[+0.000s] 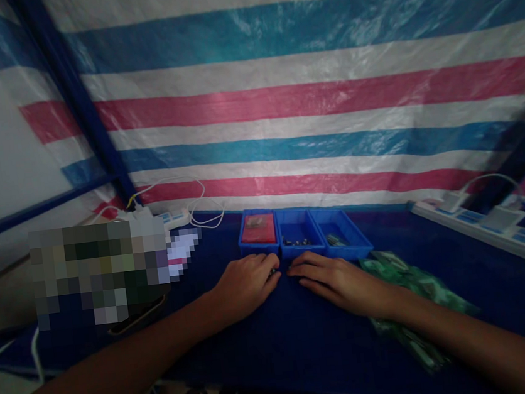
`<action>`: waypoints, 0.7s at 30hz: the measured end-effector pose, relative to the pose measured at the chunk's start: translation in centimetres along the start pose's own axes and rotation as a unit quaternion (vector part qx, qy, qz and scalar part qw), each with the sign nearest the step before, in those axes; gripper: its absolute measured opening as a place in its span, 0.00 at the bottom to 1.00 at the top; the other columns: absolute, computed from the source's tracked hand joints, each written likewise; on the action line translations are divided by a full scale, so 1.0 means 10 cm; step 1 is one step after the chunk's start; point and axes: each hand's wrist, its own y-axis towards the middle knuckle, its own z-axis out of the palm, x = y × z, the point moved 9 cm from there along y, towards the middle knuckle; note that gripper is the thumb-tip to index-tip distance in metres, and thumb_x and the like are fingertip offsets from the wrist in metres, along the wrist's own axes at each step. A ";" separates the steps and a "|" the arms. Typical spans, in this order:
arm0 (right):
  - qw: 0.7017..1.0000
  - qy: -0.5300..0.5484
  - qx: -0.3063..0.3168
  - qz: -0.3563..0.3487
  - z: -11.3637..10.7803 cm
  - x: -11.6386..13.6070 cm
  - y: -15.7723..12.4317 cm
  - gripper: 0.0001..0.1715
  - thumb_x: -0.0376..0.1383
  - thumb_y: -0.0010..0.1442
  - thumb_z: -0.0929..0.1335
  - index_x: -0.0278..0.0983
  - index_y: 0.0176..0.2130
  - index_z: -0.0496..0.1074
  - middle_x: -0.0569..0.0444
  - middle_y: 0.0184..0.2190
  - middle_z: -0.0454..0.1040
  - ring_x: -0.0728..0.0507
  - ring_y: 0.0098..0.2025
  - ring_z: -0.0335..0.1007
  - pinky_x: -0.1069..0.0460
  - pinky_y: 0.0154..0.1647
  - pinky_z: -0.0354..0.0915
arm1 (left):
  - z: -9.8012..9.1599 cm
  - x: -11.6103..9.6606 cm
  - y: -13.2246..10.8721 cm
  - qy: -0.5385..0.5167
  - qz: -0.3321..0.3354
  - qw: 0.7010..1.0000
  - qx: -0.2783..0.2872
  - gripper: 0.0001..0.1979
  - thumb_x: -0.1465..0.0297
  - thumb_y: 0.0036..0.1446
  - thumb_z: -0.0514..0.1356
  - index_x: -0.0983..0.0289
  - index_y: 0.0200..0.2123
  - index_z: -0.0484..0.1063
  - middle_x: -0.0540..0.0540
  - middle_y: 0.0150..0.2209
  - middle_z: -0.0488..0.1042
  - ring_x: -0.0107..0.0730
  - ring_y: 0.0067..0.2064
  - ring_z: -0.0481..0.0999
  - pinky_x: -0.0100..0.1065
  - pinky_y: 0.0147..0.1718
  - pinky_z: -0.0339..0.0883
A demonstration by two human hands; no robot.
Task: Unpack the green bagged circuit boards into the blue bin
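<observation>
My left hand (246,284) rests on the dark blue table (269,341) just in front of three small blue bins, its fingers curled with the tips pinched on something tiny and dark that I cannot make out. My right hand (336,280) lies beside it with fingers stretched flat toward the left hand, nearly touching it. The left bin (257,230) holds a red pad or box, the middle bin (296,231) has a few small dark metal parts, and the right bin (342,232) holds several small parts. A green patterned plastic bag (411,294) lies under my right forearm.
A striped blue, pink and white tarp (309,103) hangs as a wall behind the table. White power strips sit at back left (174,218) and at right (488,228), with white cables. A blurred patch covers things at left. Blue frame posts stand at left.
</observation>
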 end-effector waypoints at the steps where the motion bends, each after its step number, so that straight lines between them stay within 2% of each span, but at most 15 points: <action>1: 1.000 0.000 0.001 0.001 0.00 0.00 0.00 0.23 0.34 0.76 0.61 0.47 0.67 0.68 0.48 0.58 0.72 0.41 0.55 0.75 0.44 0.58 0.73 | 0.00 0.01 0.00 0.001 -0.001 1.000 -0.001 0.07 0.65 0.72 0.57 0.60 0.49 0.70 0.53 0.44 0.80 0.41 0.47 0.80 0.38 0.43 0.72; 8: 1.000 -0.009 -0.016 0.007 -0.02 -0.01 -0.02 0.26 0.34 0.76 0.62 0.47 0.69 0.65 0.47 0.58 0.72 0.40 0.53 0.77 0.42 0.57 0.74 | -0.02 0.07 0.00 0.016 -0.010 1.000 -0.022 0.12 0.62 0.71 0.59 0.60 0.52 0.70 0.55 0.47 0.79 0.43 0.50 0.79 0.38 0.45 0.72; 11: 1.000 -0.012 -0.020 0.012 -0.04 -0.03 -0.01 0.25 0.34 0.76 0.62 0.46 0.68 0.67 0.46 0.58 0.72 0.40 0.53 0.77 0.42 0.57 0.74 | -0.03 0.06 0.00 0.032 -0.009 0.999 -0.013 0.10 0.62 0.72 0.58 0.61 0.49 0.71 0.55 0.45 0.79 0.43 0.49 0.79 0.38 0.44 0.72; 16: 0.999 0.001 -0.047 0.006 -0.10 -0.03 0.00 0.16 0.35 0.76 0.62 0.41 0.57 0.74 0.47 0.50 0.76 0.41 0.46 0.77 0.45 0.50 0.75 | -0.02 0.06 0.01 0.031 -0.009 0.999 0.004 0.07 0.64 0.72 0.57 0.61 0.46 0.72 0.55 0.44 0.79 0.41 0.47 0.78 0.37 0.43 0.71; 21: 0.999 -0.002 -0.029 0.018 -0.06 -0.06 -0.02 0.10 0.35 0.76 0.63 0.39 0.49 0.73 0.48 0.45 0.74 0.43 0.41 0.75 0.46 0.43 0.73 | -0.02 0.04 0.00 0.009 -0.005 1.000 -0.002 0.06 0.68 0.72 0.56 0.61 0.46 0.72 0.54 0.43 0.78 0.40 0.47 0.78 0.38 0.44 0.70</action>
